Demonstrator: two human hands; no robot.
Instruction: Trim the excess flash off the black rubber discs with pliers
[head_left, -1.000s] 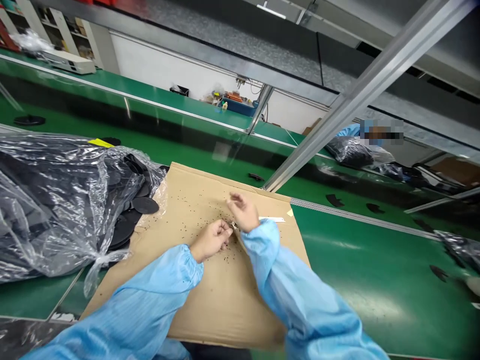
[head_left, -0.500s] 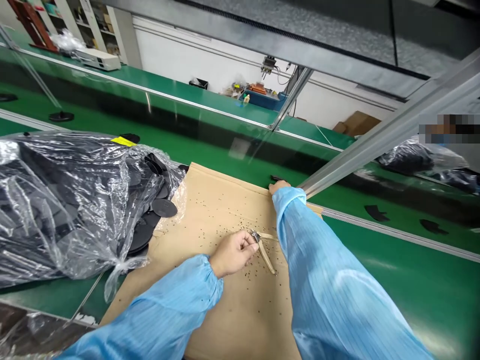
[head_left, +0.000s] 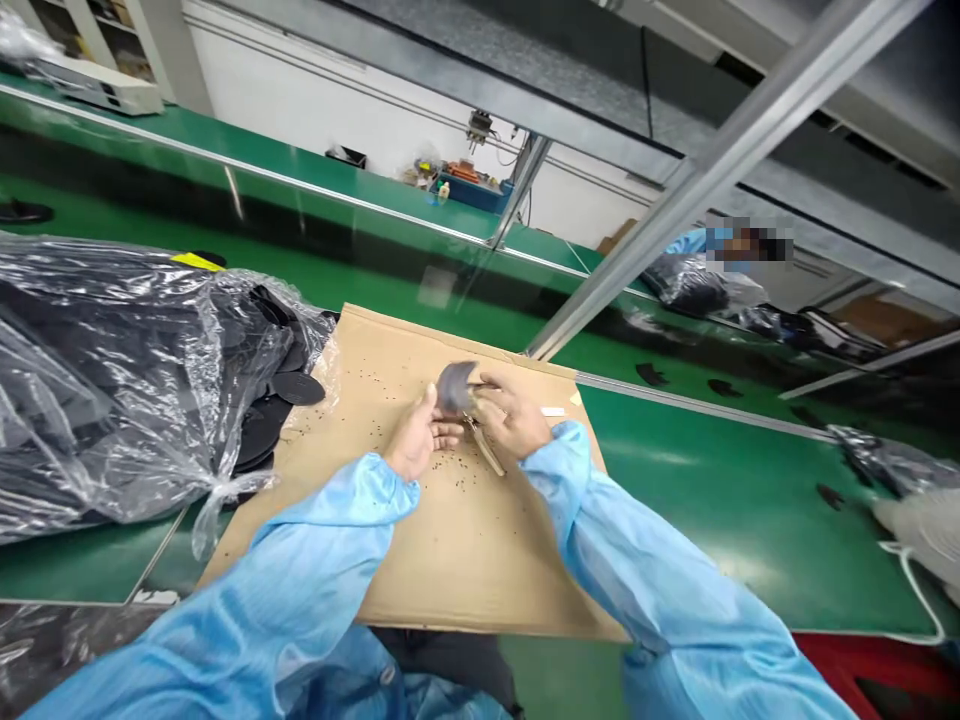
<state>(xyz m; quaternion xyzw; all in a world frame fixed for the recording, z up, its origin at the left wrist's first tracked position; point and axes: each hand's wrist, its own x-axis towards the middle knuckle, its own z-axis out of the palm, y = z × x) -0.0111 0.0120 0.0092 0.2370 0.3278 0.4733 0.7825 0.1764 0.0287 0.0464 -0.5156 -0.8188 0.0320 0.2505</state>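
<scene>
A curved dark plastic piece (head_left: 455,386), blurred by motion, is held above the cardboard sheet (head_left: 420,570) in the fingers of my right hand (head_left: 516,415). My left hand (head_left: 414,438) is at the piece's left side, palm turned inward. Its thumb points up and its fingers are stretched out, close to the piece; whether they touch it I cannot tell. Below my right hand shows a light-handled pair of pliers (head_left: 487,446), its head mostly hidden by the hands and the piece. Small dark bits (head_left: 461,475) lie scattered on the cardboard around it.
To the left, a large clear plastic bag (head_left: 150,400) holds many dark parts, with black discs (head_left: 298,388) at its opening. A metal post (head_left: 637,235) slants up behind the cardboard. Beyond stand dark pieces (head_left: 651,374) on the green surface and another person's blue sleeve (head_left: 686,242).
My right hand has come back from the far edge with the dark piece. My left hand has let go of the pliers and opened beside the piece. The view has shifted right.
</scene>
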